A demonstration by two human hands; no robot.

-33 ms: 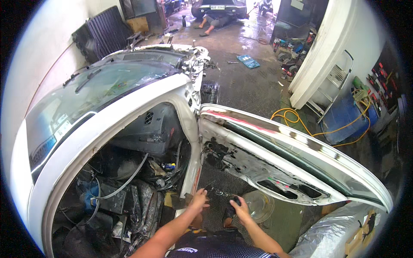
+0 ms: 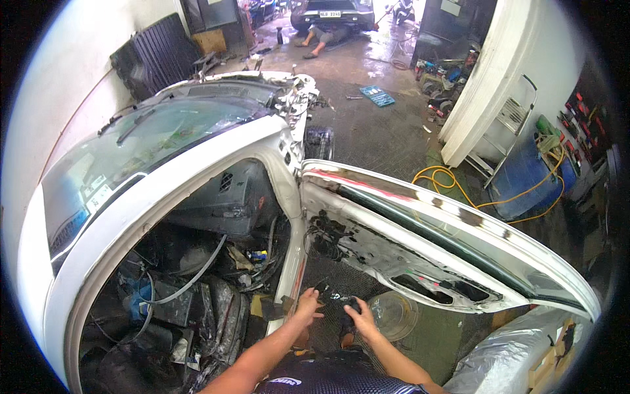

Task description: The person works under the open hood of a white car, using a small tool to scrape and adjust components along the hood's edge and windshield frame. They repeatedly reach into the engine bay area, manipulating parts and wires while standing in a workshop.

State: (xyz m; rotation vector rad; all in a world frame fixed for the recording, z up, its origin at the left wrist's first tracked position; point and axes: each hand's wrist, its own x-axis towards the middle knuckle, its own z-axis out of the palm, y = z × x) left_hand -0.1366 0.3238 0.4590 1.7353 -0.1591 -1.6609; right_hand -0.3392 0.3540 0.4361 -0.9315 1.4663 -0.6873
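Note:
I stand in the open front doorway of a stripped white car body (image 2: pixel 92 266), its door (image 2: pixel 394 230) swung out to the right. Over the floor beside the sill, my left hand (image 2: pixel 307 307) has its fingers apart, and I see nothing clearly held in it. My right hand (image 2: pixel 362 322) is closed around a small black object (image 2: pixel 350 305) whose kind I cannot make out. The hands are a short gap apart. The door's inner side is bare metal with holes and dark wiring (image 2: pixel 328 240). Below my right hand shows one of my feet (image 2: pixel 346 339).
A clear round bucket (image 2: pixel 396 316) stands right of my hand, under the door. Silver sheeting (image 2: pixel 518 354) lies at lower right. A yellow hose (image 2: pixel 438 176), stepladder (image 2: pixel 505 131) and blue drum (image 2: pixel 528 177) are beyond the door. Farther off, a person (image 2: pixel 321 39) lies beneath a vehicle (image 2: pixel 331 14).
My right hand has moved slightly left, nearer my left hand, and turned with the black object in it. My left hand has barely moved.

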